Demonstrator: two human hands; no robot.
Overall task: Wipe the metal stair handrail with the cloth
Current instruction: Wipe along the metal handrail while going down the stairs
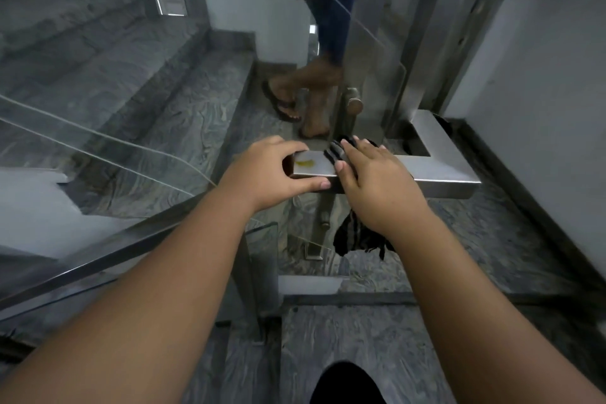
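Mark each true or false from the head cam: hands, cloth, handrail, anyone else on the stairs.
1. The right hand presses the dark striped cloth flat on top of the handrail. True.
2. The left hand hangs free, off the rail. False: it grips the rail's open end, thumb on the near face.
3. A yellow mark sits on the rail top between the two hands. True.
4. The whole cloth lies on the rail. False: part of it hangs down below the rail, under the right wrist.
5. Nobody else is on the stairs. False: a second person in sandals stands beyond the glass panel.
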